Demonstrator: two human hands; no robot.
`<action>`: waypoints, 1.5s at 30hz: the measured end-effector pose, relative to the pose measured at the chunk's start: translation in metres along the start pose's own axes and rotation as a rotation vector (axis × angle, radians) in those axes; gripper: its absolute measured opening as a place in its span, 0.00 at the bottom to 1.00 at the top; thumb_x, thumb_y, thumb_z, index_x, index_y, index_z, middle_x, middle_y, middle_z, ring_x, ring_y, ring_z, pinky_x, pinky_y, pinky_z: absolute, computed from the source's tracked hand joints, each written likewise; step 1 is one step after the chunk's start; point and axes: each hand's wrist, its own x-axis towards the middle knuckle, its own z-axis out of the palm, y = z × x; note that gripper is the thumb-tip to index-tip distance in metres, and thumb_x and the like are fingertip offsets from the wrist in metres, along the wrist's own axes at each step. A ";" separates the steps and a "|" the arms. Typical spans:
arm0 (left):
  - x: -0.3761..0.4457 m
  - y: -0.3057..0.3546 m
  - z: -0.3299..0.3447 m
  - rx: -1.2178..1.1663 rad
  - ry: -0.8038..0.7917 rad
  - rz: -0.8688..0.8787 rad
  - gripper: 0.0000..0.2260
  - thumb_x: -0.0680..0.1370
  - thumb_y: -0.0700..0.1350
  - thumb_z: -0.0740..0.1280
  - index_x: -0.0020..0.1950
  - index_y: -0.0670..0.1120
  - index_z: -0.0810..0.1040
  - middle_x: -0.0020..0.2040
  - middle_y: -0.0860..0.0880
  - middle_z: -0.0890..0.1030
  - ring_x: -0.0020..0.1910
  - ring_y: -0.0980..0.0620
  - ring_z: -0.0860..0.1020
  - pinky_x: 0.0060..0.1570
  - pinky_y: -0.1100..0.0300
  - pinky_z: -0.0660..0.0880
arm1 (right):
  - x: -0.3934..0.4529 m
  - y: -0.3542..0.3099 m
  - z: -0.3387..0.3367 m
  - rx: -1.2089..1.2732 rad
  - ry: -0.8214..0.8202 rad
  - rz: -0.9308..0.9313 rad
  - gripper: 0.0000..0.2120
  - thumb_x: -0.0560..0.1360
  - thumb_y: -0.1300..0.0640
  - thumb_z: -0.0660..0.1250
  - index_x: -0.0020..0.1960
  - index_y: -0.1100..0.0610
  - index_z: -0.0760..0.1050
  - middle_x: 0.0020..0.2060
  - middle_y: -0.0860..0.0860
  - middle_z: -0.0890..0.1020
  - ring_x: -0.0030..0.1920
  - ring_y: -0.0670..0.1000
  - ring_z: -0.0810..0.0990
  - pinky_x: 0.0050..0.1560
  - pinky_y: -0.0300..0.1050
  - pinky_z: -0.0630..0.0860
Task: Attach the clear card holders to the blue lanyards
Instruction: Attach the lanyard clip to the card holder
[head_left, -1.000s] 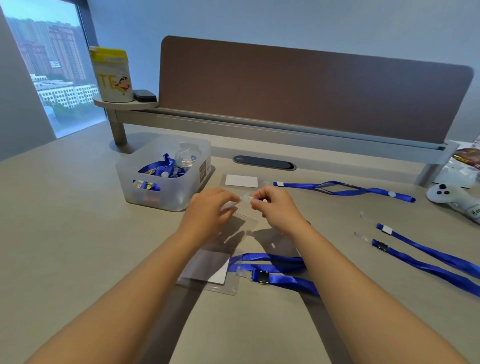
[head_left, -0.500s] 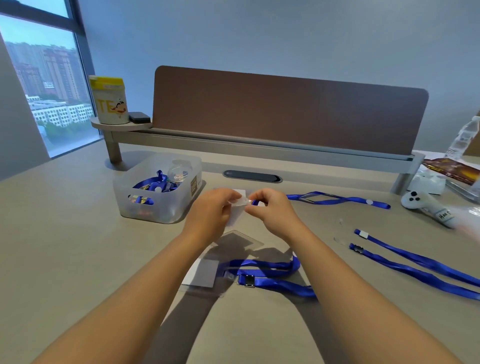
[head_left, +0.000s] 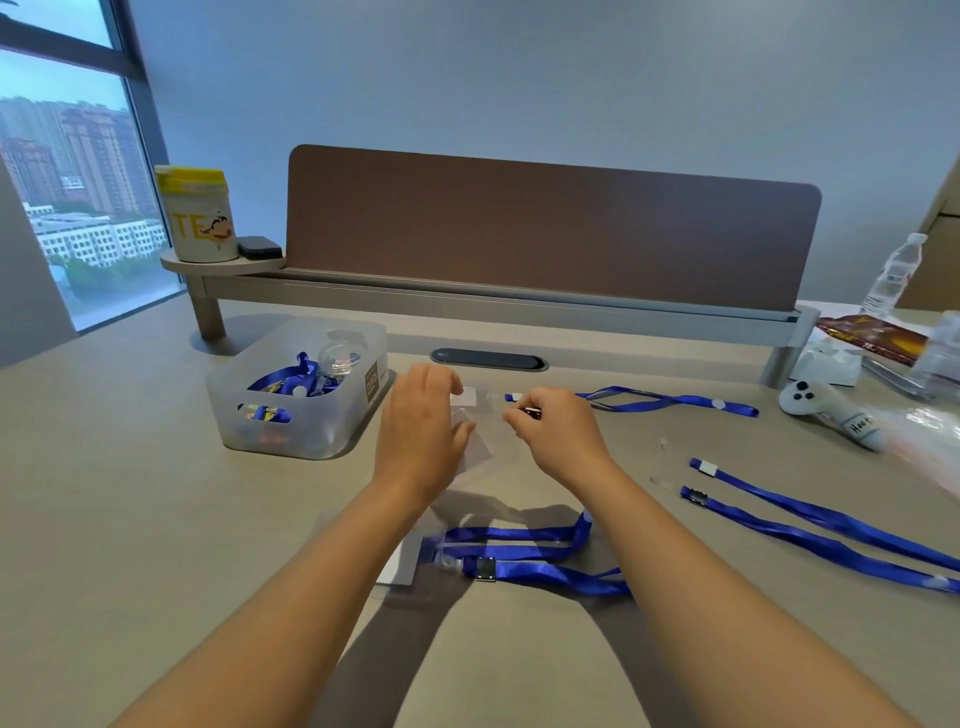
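My left hand (head_left: 421, 431) holds a clear card holder (head_left: 475, 449) by its top edge, just above the desk. A short gap to its right, my right hand (head_left: 558, 434) pinches a small dark lanyard clip (head_left: 532, 413) between thumb and fingertips. Under my forearms lies a folded blue lanyard (head_left: 519, 551) whose clip (head_left: 485, 569) meets another clear holder with a white card (head_left: 400, 564). A further blue lanyard (head_left: 675, 400) lies behind my right hand. Two more lanyards (head_left: 831, 530) stretch along the right side.
A translucent bin (head_left: 306, 436) with blue lanyards and small parts stands left of my hands. A white card (head_left: 464, 397) lies behind them. A white controller (head_left: 826, 410), packets and a water bottle (head_left: 891, 275) sit at the right. A brown divider (head_left: 545, 228) runs across the back.
My hands, which were together on the clear holder, have parted. The left keeps the holder and the right now pinches a dark clip. The view has tilted upward.
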 end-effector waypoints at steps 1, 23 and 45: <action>-0.001 0.001 0.001 0.004 0.000 0.013 0.13 0.73 0.44 0.67 0.54 0.41 0.71 0.56 0.41 0.73 0.54 0.45 0.69 0.51 0.65 0.61 | 0.000 0.001 0.001 0.027 0.004 0.032 0.11 0.77 0.58 0.61 0.49 0.65 0.78 0.47 0.62 0.82 0.40 0.50 0.73 0.35 0.42 0.69; 0.003 0.004 -0.001 -0.061 -0.242 0.022 0.14 0.73 0.50 0.64 0.51 0.41 0.78 0.53 0.42 0.81 0.50 0.47 0.77 0.50 0.57 0.73 | -0.003 0.006 0.007 0.313 -0.091 0.008 0.10 0.76 0.64 0.61 0.52 0.66 0.79 0.41 0.53 0.78 0.42 0.49 0.75 0.46 0.41 0.73; 0.005 -0.010 0.003 -0.304 -0.239 -0.032 0.10 0.76 0.42 0.61 0.49 0.37 0.79 0.49 0.37 0.81 0.43 0.49 0.73 0.40 0.63 0.69 | -0.003 0.008 0.026 0.248 -0.018 -0.071 0.10 0.77 0.62 0.60 0.51 0.64 0.78 0.47 0.60 0.81 0.44 0.49 0.75 0.47 0.41 0.74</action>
